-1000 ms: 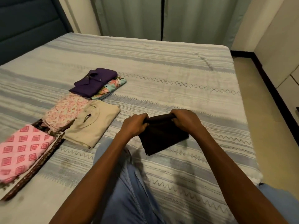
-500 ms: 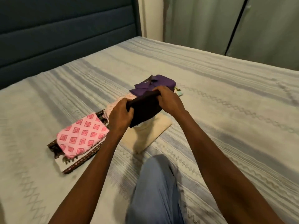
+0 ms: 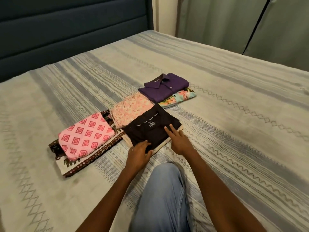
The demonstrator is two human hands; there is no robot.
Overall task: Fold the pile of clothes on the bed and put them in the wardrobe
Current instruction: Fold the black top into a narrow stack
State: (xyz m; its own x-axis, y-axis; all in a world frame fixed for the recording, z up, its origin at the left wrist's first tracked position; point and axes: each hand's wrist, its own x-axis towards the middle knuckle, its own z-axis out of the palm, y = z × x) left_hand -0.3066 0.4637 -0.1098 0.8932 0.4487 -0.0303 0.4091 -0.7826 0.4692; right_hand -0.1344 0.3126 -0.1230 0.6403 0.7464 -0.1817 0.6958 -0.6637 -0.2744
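Note:
A folded dark brown garment (image 3: 150, 128) lies on top of the folded beige shirt (image 3: 163, 145), whose edge shows beneath it. My left hand (image 3: 139, 152) rests on the dark garment's near corner, fingers lightly bent. My right hand (image 3: 178, 139) lies on its right side with fingers straight. Beside it sit a folded pink floral piece (image 3: 132, 108), a pink diamond-print piece (image 3: 85, 134) on a brown-bordered elephant cloth (image 3: 78, 164), and a purple shirt (image 3: 164, 87) on a tropical-print garment (image 3: 179, 97).
The striped grey bedspread (image 3: 234, 131) stretches wide to the right and front. A dark blue headboard (image 3: 66, 30) stands at the back left, green curtains (image 3: 234, 22) at the back right. My knee in blue jeans (image 3: 165, 195) rests on the bed.
The dark garment, held up in both hands before, now lies on the beige shirt. Both hands have let go and rest flat on it.

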